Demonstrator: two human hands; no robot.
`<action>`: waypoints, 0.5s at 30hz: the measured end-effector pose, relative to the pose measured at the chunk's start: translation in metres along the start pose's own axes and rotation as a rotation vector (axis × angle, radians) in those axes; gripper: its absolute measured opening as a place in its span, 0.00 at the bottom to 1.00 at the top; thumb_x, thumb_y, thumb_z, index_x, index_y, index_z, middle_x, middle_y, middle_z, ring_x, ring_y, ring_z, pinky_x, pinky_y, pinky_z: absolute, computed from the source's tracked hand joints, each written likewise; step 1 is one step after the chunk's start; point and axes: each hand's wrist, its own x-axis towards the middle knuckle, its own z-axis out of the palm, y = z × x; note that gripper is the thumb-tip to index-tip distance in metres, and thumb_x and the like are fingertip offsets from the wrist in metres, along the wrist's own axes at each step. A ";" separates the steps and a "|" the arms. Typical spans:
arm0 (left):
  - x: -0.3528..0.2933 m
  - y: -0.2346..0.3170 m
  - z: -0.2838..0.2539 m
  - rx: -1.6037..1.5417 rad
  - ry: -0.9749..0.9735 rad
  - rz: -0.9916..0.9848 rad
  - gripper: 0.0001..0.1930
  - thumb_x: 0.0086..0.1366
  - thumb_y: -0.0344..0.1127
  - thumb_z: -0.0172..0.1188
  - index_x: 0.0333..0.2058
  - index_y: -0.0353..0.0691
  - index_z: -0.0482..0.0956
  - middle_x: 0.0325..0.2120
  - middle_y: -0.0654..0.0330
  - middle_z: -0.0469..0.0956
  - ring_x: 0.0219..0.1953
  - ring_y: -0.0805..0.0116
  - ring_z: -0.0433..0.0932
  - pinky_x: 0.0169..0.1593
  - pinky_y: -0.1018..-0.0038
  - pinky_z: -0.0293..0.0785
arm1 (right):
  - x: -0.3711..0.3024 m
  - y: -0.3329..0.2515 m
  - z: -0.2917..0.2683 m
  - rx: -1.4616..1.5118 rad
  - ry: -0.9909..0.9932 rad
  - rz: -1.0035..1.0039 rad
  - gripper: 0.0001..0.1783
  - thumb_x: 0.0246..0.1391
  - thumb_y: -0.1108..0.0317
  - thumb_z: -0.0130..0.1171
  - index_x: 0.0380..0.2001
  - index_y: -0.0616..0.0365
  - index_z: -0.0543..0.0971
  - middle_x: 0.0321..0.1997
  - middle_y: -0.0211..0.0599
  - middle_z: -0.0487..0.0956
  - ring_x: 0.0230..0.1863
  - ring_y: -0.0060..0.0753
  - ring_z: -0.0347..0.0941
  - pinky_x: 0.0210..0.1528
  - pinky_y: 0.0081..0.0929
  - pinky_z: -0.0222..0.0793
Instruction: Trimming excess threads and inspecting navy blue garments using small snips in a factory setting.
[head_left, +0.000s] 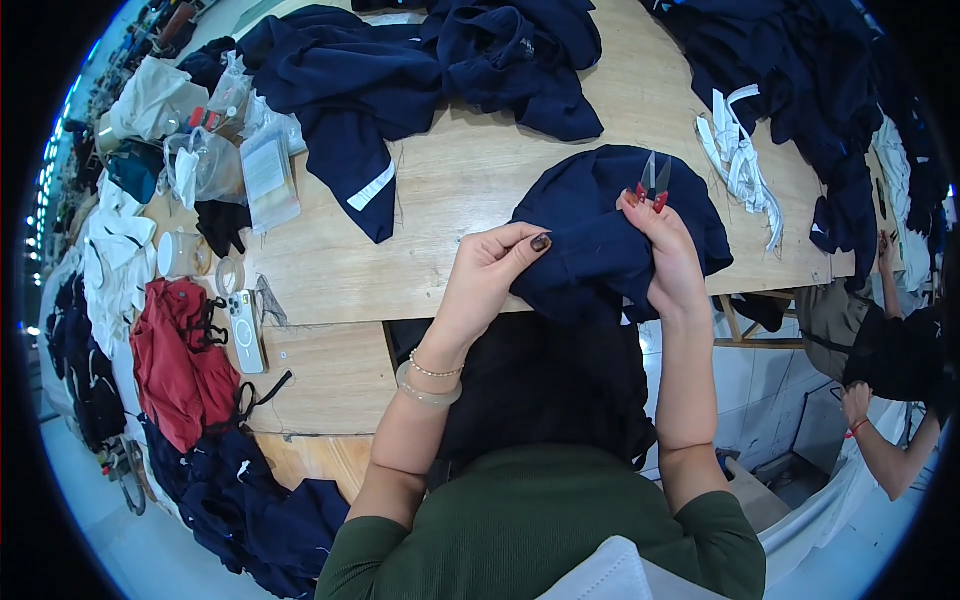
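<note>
A navy blue garment (600,245) lies bunched at the table's near edge, partly hanging over my lap. My left hand (497,262) pinches its left side between thumb and fingers. On the other side, my right hand (665,245) grips small thread snips (655,185) with red handles, their pointed blades spread apart and directed away from me. The same hand also rests against the garment's right part; whether its fingers hold the cloth as well is hard to make out.
More navy garments (370,80) lie across the table's far side. White strips (740,165) are heaped at right. Plastic bags (205,165), a phone (246,330) and a red bag (180,360) sit at left. Another person (880,350) works at the right.
</note>
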 end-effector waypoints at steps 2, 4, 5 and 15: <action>0.000 -0.002 -0.004 -0.160 -0.075 -0.030 0.11 0.67 0.33 0.58 0.40 0.30 0.82 0.32 0.68 0.80 0.36 0.85 0.74 0.44 0.85 0.68 | 0.004 0.004 -0.001 -0.014 0.013 -0.002 0.12 0.60 0.65 0.58 0.41 0.61 0.81 0.41 0.29 0.81 0.43 0.16 0.74 0.50 0.16 0.64; 0.000 0.001 0.001 -0.196 -0.057 -0.071 0.11 0.68 0.34 0.58 0.40 0.31 0.82 0.32 0.68 0.80 0.36 0.85 0.73 0.44 0.86 0.67 | 0.008 0.006 -0.002 -0.029 0.027 -0.004 0.12 0.60 0.64 0.58 0.41 0.61 0.81 0.41 0.29 0.81 0.44 0.16 0.73 0.51 0.16 0.63; -0.001 0.003 0.003 -0.233 -0.041 -0.111 0.11 0.68 0.34 0.57 0.39 0.31 0.82 0.32 0.68 0.80 0.36 0.85 0.73 0.44 0.86 0.67 | 0.009 0.007 -0.002 -0.048 -0.009 0.001 0.13 0.61 0.64 0.58 0.41 0.61 0.81 0.42 0.29 0.81 0.45 0.16 0.72 0.51 0.16 0.63; -0.004 0.014 0.014 -0.457 0.135 -0.247 0.13 0.68 0.37 0.56 0.40 0.33 0.82 0.38 0.61 0.82 0.41 0.78 0.78 0.50 0.82 0.69 | 0.003 0.004 0.012 -0.584 0.106 -0.554 0.09 0.57 0.69 0.60 0.39 0.63 0.77 0.33 0.32 0.78 0.37 0.19 0.70 0.39 0.19 0.67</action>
